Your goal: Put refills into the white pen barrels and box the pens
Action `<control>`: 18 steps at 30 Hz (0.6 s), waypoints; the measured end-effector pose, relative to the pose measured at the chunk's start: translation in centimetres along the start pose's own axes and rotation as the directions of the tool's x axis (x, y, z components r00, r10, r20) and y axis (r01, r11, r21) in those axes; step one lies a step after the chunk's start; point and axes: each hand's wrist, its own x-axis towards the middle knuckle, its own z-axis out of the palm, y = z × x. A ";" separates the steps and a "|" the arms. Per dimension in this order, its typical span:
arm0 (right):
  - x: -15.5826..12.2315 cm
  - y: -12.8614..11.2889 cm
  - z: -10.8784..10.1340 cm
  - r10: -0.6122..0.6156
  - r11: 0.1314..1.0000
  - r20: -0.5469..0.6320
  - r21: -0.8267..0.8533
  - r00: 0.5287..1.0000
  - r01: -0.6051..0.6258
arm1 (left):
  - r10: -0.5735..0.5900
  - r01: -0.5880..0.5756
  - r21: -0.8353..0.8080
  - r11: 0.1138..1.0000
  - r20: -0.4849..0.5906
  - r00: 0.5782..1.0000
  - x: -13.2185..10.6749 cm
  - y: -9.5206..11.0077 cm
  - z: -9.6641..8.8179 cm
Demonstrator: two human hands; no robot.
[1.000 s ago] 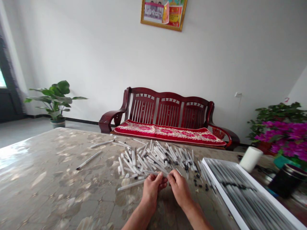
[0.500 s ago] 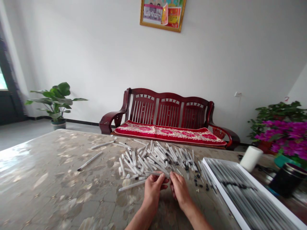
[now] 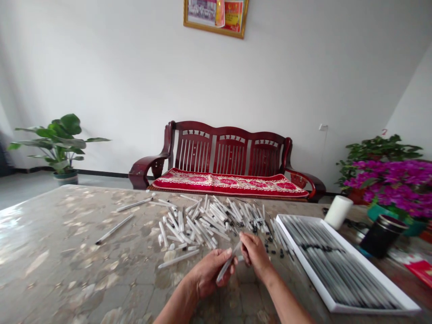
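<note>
A pale translucent pen (image 3: 225, 267) slants between my hands over the front of the table. My left hand (image 3: 209, 272) grips it near its lower end, thumb on top. The fingers of my right hand (image 3: 255, 254) pinch its upper end, where the tip is hidden. Just beyond my hands spreads a pile of white pen caps and clear barrels (image 3: 202, 225). Small black pen parts (image 3: 270, 249) lie scattered to the right of my right hand. One loose clear barrel (image 3: 178, 259) rests left of my left hand.
A white box (image 3: 303, 270) on the right holds rows of pens. Behind it stand a white roll (image 3: 338, 212) and a black cup (image 3: 383, 236). Two pens, the nearer one (image 3: 114, 229) black-tipped, lie at left. A red wooden bench (image 3: 229, 153) stands beyond the table.
The pen has swung from nearly level to a steep slant, its near end now toward me. My left hand has turned palm-up around it. The view has shifted rightward.
</note>
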 end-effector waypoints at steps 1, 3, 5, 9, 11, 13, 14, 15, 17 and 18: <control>0.0 -0.2 -0.2 -0.011 0.999 -0.001 -0.048 1.000 0.010 | 0.021 -0.021 -0.004 1.000 -0.020 1.000 0.0 0.0 0.0; 0.0 -0.6 -0.9 -0.083 0.971 0.004 -0.223 0.997 0.081 | 0.100 -0.107 -0.056 0.993 -0.118 0.988 0.3 0.2 -0.3; -0.2 -0.9 -1.9 -0.164 0.873 0.051 -0.458 0.985 0.169 | 0.203 -0.243 -0.122 0.962 -0.274 0.940 0.6 0.6 -0.7; -0.6 -0.6 -3.4 -0.087 0.656 0.153 -0.735 0.984 0.172 | 0.316 -0.449 -0.160 0.879 -0.510 0.800 1.1 1.3 -1.6; -0.7 0.0 -3.5 -0.060 0.603 0.169 -0.779 0.984 0.170 | 0.341 -0.495 -0.150 0.856 -0.556 0.758 1.1 1.4 -1.9; -0.5 0.5 -3.1 -0.089 0.600 0.152 -0.781 0.984 0.175 | 0.361 -0.522 -0.132 0.843 -0.580 0.730 1.1 1.3 -2.1; -0.4 0.7 -2.8 -0.112 0.618 0.127 -0.768 0.986 0.169 | 0.368 -0.530 -0.124 0.839 -0.588 0.720 1.0 1.2 -2.1; -0.3 0.8 -2.4 -0.138 0.643 0.097 -0.748 0.986 0.164 | 0.374 -0.536 -0.116 0.836 -0.593 0.713 1.0 1.2 -2.1; -0.1 0.9 -1.6 -0.199 0.696 0.045 -0.697 0.979 0.174 | 0.383 -0.538 -0.103 0.836 -0.593 0.708 1.1 1.0 -2.0; -0.1 0.8 -1.2 -0.241 0.709 0.031 -0.677 0.970 0.198 | 0.382 -0.535 -0.099 0.839 -0.592 0.710 1.2 1.0 -1.9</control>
